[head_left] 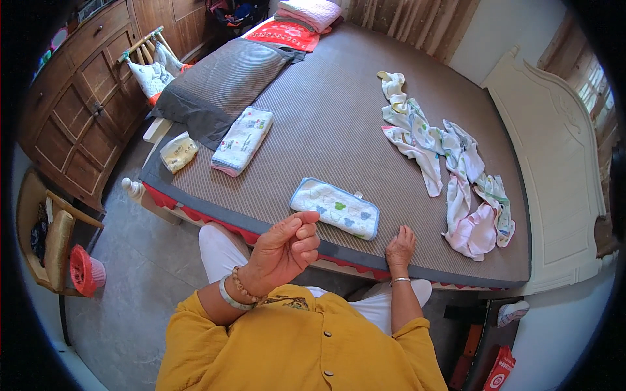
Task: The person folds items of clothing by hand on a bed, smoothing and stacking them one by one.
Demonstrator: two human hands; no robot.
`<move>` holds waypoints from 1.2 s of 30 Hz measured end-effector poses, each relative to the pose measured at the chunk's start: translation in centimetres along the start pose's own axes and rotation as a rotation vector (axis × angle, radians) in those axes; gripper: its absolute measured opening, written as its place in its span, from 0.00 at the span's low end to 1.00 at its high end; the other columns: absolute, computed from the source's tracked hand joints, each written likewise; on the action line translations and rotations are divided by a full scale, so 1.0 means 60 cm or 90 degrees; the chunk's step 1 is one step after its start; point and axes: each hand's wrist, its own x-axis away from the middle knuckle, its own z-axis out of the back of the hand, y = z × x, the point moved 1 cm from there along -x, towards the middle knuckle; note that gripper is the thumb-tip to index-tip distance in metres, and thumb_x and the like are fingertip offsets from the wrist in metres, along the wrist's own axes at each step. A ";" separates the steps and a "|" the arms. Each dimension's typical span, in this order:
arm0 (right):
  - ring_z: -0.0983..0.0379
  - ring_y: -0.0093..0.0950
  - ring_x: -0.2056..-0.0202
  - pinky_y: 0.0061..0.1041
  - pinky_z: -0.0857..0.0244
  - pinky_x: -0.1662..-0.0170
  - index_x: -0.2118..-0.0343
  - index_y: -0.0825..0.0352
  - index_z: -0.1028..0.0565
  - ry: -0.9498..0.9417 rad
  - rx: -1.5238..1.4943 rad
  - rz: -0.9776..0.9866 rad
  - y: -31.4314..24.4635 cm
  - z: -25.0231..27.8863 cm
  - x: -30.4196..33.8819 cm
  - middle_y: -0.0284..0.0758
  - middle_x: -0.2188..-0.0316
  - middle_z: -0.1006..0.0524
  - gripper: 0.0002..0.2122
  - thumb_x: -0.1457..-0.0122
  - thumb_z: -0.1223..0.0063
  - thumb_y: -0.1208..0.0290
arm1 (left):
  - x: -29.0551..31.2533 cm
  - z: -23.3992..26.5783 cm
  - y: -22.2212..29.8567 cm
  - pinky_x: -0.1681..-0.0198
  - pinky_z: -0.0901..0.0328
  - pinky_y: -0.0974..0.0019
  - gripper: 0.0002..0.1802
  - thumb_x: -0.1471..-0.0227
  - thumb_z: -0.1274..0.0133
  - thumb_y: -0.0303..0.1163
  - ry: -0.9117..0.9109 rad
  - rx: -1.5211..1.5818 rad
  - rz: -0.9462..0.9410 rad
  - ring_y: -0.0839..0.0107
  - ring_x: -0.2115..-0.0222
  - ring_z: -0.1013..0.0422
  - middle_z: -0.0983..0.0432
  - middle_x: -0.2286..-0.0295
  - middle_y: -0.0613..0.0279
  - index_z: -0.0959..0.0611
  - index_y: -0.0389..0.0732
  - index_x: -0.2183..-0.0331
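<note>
My left hand [287,244] is raised in front of me, a bracelet and bangle on its wrist. Its fingers are curled in with the thumb against them, and nothing shows in them. My right hand [400,249] rests on the bed's near edge with its fingers stretched out. Just beyond and between my hands lies a folded white cloth [336,208] with blue edging and a green and blue leaf-like print. To the right is a loose heap of crumpled, patterned baby clothes [424,137]. A neat folded stack of white printed cloth [242,141] lies farther left.
A soft pale yellow packet [178,152] sits at the bed's left corner. The bed [326,104] has a striped grey mat, with a folded grey mat [222,75] and pillows [306,16] at the far left. A chair [55,241] and red-lined bin [88,270] stand left.
</note>
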 end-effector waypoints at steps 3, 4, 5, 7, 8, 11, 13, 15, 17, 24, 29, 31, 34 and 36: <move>0.39 0.44 0.43 0.40 0.46 0.37 0.48 0.72 0.30 0.005 -0.002 0.004 0.000 0.000 0.002 0.44 0.46 0.32 0.21 0.46 0.50 0.75 | 0.001 0.001 0.002 0.64 0.31 0.71 0.18 0.35 0.55 0.32 0.001 0.024 0.001 0.78 0.70 0.34 0.32 0.69 0.67 0.26 0.35 0.48; 0.38 0.44 0.43 0.40 0.46 0.38 0.48 0.72 0.30 0.015 -0.005 0.009 -0.001 0.001 0.002 0.44 0.47 0.32 0.21 0.47 0.51 0.75 | 0.002 0.000 0.002 0.64 0.32 0.71 0.18 0.35 0.55 0.31 0.003 0.037 0.003 0.78 0.70 0.34 0.33 0.68 0.67 0.27 0.35 0.47; 0.38 0.44 0.44 0.40 0.46 0.38 0.49 0.73 0.30 0.026 -0.008 0.014 -0.002 0.002 0.003 0.45 0.47 0.32 0.21 0.47 0.51 0.75 | 0.003 -0.001 0.002 0.64 0.32 0.71 0.18 0.36 0.54 0.29 0.014 0.012 -0.005 0.78 0.71 0.34 0.33 0.68 0.67 0.27 0.35 0.47; 0.38 0.44 0.44 0.40 0.46 0.38 0.49 0.73 0.30 0.017 -0.015 0.011 -0.003 0.005 0.004 0.45 0.47 0.32 0.21 0.47 0.51 0.75 | 0.003 -0.009 0.003 0.64 0.33 0.72 0.19 0.39 0.53 0.25 0.024 -0.029 -0.018 0.79 0.71 0.35 0.34 0.68 0.67 0.28 0.35 0.46; 0.38 0.45 0.44 0.40 0.46 0.38 0.49 0.73 0.30 0.017 -0.020 0.011 -0.004 0.006 0.004 0.45 0.47 0.32 0.20 0.47 0.51 0.75 | 0.003 -0.015 0.005 0.66 0.33 0.73 0.21 0.42 0.51 0.21 0.016 -0.052 -0.020 0.80 0.72 0.37 0.34 0.68 0.69 0.27 0.36 0.47; 0.39 0.44 0.43 0.42 0.46 0.38 0.49 0.72 0.30 0.011 -0.021 0.003 -0.005 0.008 0.002 0.43 0.47 0.32 0.21 0.47 0.49 0.73 | 0.003 -0.042 0.006 0.67 0.34 0.74 0.20 0.42 0.50 0.22 -0.015 -0.164 -0.055 0.81 0.74 0.38 0.35 0.68 0.69 0.26 0.36 0.47; 0.39 0.44 0.43 0.42 0.46 0.38 0.49 0.72 0.30 0.015 -0.024 0.005 -0.005 0.007 0.002 0.43 0.47 0.32 0.21 0.47 0.49 0.73 | 0.004 -0.064 0.008 0.71 0.35 0.76 0.21 0.43 0.50 0.20 -0.053 -0.218 -0.083 0.81 0.76 0.38 0.36 0.69 0.68 0.25 0.37 0.48; 0.39 0.44 0.43 0.42 0.46 0.38 0.49 0.72 0.30 0.012 -0.022 0.001 -0.003 0.006 0.003 0.43 0.47 0.32 0.21 0.47 0.49 0.73 | 0.010 -0.087 0.011 0.74 0.36 0.77 0.21 0.44 0.51 0.19 -0.102 -0.258 -0.104 0.81 0.78 0.39 0.36 0.69 0.67 0.25 0.38 0.48; 0.39 0.43 0.43 0.41 0.46 0.38 0.49 0.72 0.30 0.006 -0.014 -0.002 -0.001 0.004 0.003 0.43 0.47 0.32 0.21 0.47 0.49 0.73 | 0.018 -0.108 0.011 0.77 0.38 0.76 0.21 0.44 0.52 0.18 -0.121 -0.264 -0.117 0.82 0.79 0.40 0.36 0.69 0.66 0.26 0.37 0.48; 0.39 0.43 0.42 0.41 0.46 0.38 0.49 0.71 0.30 0.009 -0.015 -0.012 0.008 -0.009 0.006 0.43 0.47 0.32 0.21 0.48 0.48 0.73 | 0.035 -0.145 0.016 0.78 0.40 0.75 0.23 0.44 0.51 0.19 -0.237 -0.263 -0.126 0.81 0.78 0.37 0.30 0.67 0.62 0.28 0.33 0.46; 0.37 0.44 0.44 0.41 0.43 0.40 0.51 0.73 0.27 -0.010 -0.131 -0.048 0.022 -0.003 -0.004 0.45 0.48 0.30 0.20 0.48 0.46 0.73 | 0.025 -0.108 0.009 0.77 0.36 0.75 0.25 0.43 0.48 0.24 -0.158 -0.290 -0.135 0.80 0.78 0.35 0.27 0.68 0.62 0.28 0.33 0.44; 0.31 0.40 0.50 0.37 0.36 0.46 0.54 0.73 0.26 0.095 -0.204 -0.050 -0.002 0.024 -0.019 0.45 0.53 0.27 0.16 0.45 0.48 0.73 | 0.027 -0.085 0.005 0.76 0.38 0.76 0.24 0.43 0.47 0.24 -0.125 -0.308 -0.138 0.80 0.78 0.36 0.27 0.70 0.64 0.26 0.35 0.45; 0.25 0.31 0.60 0.28 0.30 0.56 0.57 0.73 0.24 -0.033 -0.525 -0.059 -0.094 0.095 -0.031 0.42 0.62 0.23 0.12 0.41 0.50 0.72 | 0.028 -0.051 -0.002 0.76 0.40 0.77 0.22 0.42 0.48 0.23 -0.084 -0.359 -0.139 0.82 0.77 0.37 0.28 0.71 0.68 0.25 0.37 0.45; 0.25 0.24 0.67 0.22 0.30 0.63 0.60 0.72 0.24 -0.195 -0.735 -0.002 -0.179 0.170 -0.008 0.37 0.68 0.23 0.10 0.39 0.50 0.71 | 0.025 -0.033 -0.013 0.77 0.40 0.78 0.22 0.42 0.48 0.23 -0.039 -0.440 -0.120 0.82 0.78 0.38 0.28 0.72 0.67 0.24 0.38 0.45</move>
